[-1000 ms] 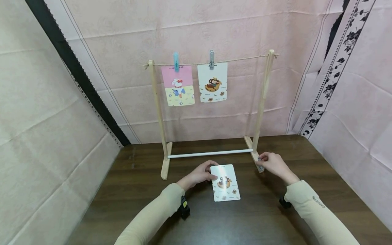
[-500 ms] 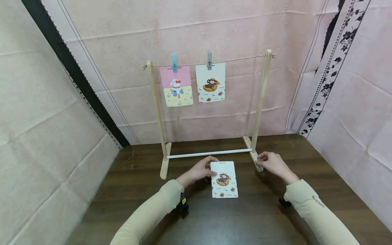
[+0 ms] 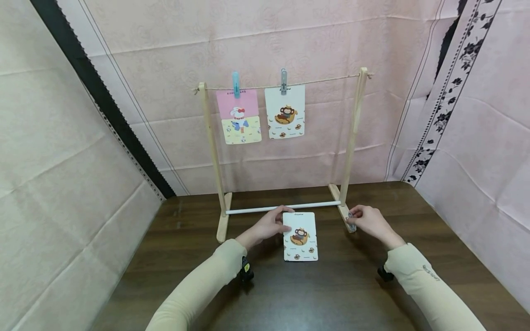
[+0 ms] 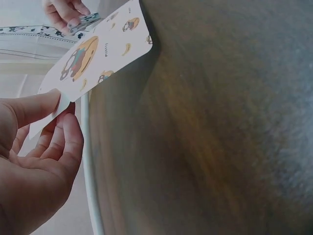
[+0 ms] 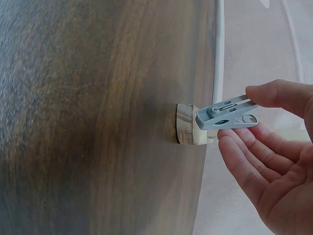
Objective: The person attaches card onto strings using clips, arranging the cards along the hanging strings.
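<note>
My left hand (image 3: 267, 226) pinches the left edge of a white card (image 3: 300, 236) with a monkey picture, thumb on the printed face and fingers behind. In the left wrist view the card (image 4: 93, 58) stands tilted over the table. My right hand (image 3: 370, 224), by the rack's right foot, holds a grey-blue clothespin (image 5: 227, 112) between thumb and fingers; its jaws are closed with nothing in them. Behind, a pink and yellow card (image 3: 239, 117) hangs from the string under a blue clothespin (image 3: 236, 84). Beside it a similar monkey card (image 3: 285, 112) hangs under a grey clothespin (image 3: 283, 82).
A wooden rack with a left post (image 3: 213, 147) and a right post (image 3: 354, 138) carries the string (image 3: 327, 81) across its top. A white rod (image 3: 265, 209) joins its feet low down. The dark wooden table (image 3: 290, 299) has pink cloth (image 3: 290, 37) behind it.
My left hand has moved the card slightly away from me and left, and the card has turned a little straighter. My right hand with the clothespin has stayed by the rack's foot.
</note>
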### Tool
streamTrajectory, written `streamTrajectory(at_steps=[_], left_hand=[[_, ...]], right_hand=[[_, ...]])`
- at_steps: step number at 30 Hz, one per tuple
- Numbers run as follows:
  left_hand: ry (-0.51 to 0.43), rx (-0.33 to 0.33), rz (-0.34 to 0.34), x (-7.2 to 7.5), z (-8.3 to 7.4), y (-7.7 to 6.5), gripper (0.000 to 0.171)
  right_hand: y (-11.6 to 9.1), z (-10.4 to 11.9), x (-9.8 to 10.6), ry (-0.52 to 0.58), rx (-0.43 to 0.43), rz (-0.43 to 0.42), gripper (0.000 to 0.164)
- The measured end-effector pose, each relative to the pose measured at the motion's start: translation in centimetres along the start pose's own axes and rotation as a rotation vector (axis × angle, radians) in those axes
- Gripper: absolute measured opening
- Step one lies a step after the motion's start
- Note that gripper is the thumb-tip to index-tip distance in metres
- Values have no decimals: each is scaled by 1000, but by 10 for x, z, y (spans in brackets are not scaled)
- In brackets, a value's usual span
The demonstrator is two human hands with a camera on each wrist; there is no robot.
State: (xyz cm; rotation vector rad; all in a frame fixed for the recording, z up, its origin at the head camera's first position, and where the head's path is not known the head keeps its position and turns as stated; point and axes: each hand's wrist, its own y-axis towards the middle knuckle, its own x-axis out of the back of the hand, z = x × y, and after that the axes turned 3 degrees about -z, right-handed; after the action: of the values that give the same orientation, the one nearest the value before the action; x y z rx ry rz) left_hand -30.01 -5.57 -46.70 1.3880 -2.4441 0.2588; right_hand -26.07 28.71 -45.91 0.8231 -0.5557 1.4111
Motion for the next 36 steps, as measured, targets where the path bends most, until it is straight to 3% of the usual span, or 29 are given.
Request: streamTrajectory(at_steps=[9,19,36], left_hand=[[41,-64,21,13,-17,-1,49],[64,-59,1,25,-34,4,52],[154,-135,-16,43,-69,4,52]], right_hand=[[-1,-4,0,-10,23,-9,27],[-4,-5,2,-17,20,-15,27],[-4,-4,0,-9,12,1,27]])
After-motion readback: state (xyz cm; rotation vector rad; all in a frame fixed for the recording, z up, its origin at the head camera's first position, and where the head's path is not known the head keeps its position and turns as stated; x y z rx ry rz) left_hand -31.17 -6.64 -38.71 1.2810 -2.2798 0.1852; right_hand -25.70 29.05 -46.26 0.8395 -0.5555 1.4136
